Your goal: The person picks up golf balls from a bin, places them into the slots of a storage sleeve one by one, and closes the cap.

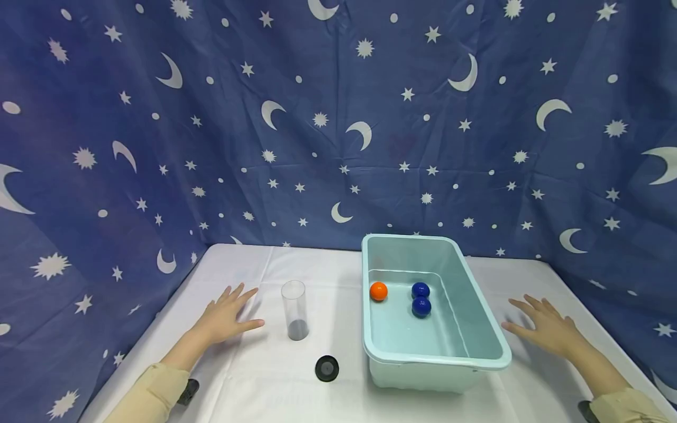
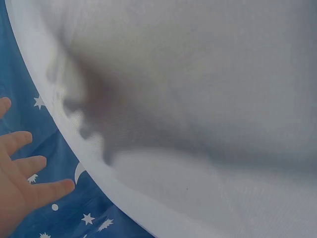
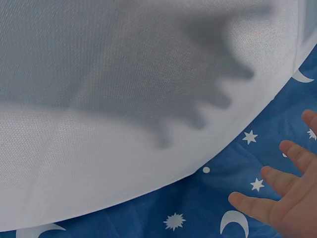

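Observation:
My left hand (image 1: 224,317) is held over the white table with its fingers spread and nothing in it. Just right of it stands a clear plastic cylinder (image 1: 294,311), upright, its top rim uncovered. My right hand (image 1: 547,329), fingers also spread and holding nothing, is beside the right wall of a pale green tub (image 1: 438,362). Inside the tub lie an orange ball (image 1: 378,291) and two dark blue balls, the farther one (image 1: 420,289) close behind the nearer one (image 1: 421,306). A round black lid (image 1: 327,368) lies flat between cylinder and tub. Both wrist views show spread fingers above the tablecloth.
A white cloth (image 1: 254,382) covers the table, whose rounded far corners meet a blue curtain (image 1: 338,129) patterned with moons and stars. The curtain hangs behind and along both sides. The tub's high walls rise right of the middle.

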Available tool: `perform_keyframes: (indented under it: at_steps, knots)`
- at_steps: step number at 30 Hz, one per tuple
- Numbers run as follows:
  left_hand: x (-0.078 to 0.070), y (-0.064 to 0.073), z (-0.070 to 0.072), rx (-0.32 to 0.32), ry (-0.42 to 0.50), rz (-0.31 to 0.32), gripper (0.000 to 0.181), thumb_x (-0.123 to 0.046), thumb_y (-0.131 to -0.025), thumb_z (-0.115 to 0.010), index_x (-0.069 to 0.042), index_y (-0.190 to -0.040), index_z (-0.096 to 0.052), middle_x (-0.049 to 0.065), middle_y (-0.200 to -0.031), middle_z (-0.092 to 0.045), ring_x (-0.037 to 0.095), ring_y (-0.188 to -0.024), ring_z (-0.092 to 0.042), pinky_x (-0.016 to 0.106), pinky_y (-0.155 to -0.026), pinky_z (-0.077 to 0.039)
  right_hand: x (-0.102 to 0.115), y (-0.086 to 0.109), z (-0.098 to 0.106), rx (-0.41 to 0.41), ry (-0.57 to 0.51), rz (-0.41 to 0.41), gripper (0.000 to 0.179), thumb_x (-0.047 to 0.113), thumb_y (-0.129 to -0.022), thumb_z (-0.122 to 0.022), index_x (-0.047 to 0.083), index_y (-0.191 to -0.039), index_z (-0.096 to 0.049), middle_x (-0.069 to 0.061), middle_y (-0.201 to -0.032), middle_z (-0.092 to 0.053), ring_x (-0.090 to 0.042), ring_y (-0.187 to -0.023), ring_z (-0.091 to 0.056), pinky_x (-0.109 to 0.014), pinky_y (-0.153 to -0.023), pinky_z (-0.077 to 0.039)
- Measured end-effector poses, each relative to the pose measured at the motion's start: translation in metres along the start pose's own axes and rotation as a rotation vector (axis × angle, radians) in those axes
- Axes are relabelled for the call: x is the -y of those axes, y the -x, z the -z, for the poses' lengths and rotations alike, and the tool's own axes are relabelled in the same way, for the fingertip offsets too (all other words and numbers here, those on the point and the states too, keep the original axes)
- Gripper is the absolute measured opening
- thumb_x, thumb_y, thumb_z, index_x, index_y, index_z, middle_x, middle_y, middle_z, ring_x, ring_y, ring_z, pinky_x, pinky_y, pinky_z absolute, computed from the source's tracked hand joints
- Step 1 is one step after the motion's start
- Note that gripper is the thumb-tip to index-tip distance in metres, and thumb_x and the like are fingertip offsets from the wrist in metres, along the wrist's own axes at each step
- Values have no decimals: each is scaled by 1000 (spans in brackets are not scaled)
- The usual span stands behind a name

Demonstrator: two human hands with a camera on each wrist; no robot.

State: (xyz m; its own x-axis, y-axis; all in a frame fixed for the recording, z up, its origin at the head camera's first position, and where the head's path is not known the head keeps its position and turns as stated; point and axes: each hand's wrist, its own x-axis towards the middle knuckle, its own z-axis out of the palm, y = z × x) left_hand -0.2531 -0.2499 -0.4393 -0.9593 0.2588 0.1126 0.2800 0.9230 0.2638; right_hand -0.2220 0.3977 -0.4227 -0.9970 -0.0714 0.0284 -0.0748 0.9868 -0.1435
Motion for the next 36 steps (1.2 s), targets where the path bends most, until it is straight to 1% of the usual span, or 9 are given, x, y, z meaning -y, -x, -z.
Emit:
perform_keyframes:
  at_steps: [5,8,12,16,18,22,25,31,36]
  knots:
    - [0,1,2,-31,17,-36,78,-57,-80,-63,-9,-139,-45,31,-142,-38,54,-128,-35,69,-95,-33,2,-1,2,-34,49,25,73,58,-84,-57,-1,-127,-52,-38,-131,-40,-62,-117,-36,-79,-79,-34]
    - [0,2,3,-46,13,-65,76,-54,-81,-64,-7,-137,-47,31,-138,-44,51,-126,-41,66,-94,-38,2,0,2,-38,42,34,72,56,-84,-58,-3,-125,-54,-40,-129,-42,-60,-114,-41,-75,-76,-39]
    - [0,2,4,-64,-14,-115,69,-48,-82,-66,-3,-133,-51,29,-130,-52,47,-120,-49,61,-92,-42,2,0,2,-26,26,34,70,54,-85,-58,-5,-123,-55,-41,-127,-44,-59,-112,-44,-72,-75,-42]
    - [-1,3,5,-77,-26,-140,62,-42,-82,-67,-1,-127,-56,25,-123,-59,43,-114,-55,56,-92,-45,3,0,3,-20,21,32,69,53,-86,-58,-6,-121,-56,-41,-126,-44,-59,-111,-46,-69,-77,-43]
    - [-2,3,6,-78,-28,-136,57,-39,-82,-68,-1,-124,-58,22,-120,-62,41,-110,-58,54,-90,-47,5,0,6,-22,14,31,67,51,-87,-58,-7,-121,-56,-40,-124,-47,-58,-110,-47,-67,-79,-43]
    - [-2,3,6,-84,-36,-113,50,-34,-83,-68,-3,-121,-61,18,-109,-67,36,-98,-64,50,-80,-52,6,0,9,-44,-9,55,59,41,-87,-63,-9,-117,-58,-35,-118,-55,-54,-106,-52,-63,-80,-45]
    - [-2,2,4,-93,-33,-99,44,-32,-83,-68,-5,-118,-62,15,-100,-70,32,-89,-66,47,-74,-52,6,-1,10,-44,-21,72,52,35,-86,-64,-9,-113,-59,-34,-110,-60,-52,-99,-57,-60,-76,-47]
    - [-4,0,2,-109,-20,-99,35,-31,-85,-66,-8,-111,-66,11,-96,-72,30,-85,-67,47,-73,-52,6,-1,10,-32,-29,67,44,29,-87,-64,-10,-108,-61,-34,-98,-63,-48,-87,-61,-58,-70,-49]
    - [-6,-2,5,-100,-10,-96,30,-29,-85,-66,-8,-107,-68,11,-94,-72,28,-81,-67,45,-70,-52,7,-2,12,-24,-16,61,41,26,-87,-63,-10,-106,-61,-32,-95,-64,-46,-84,-62,-58,-69,-49]
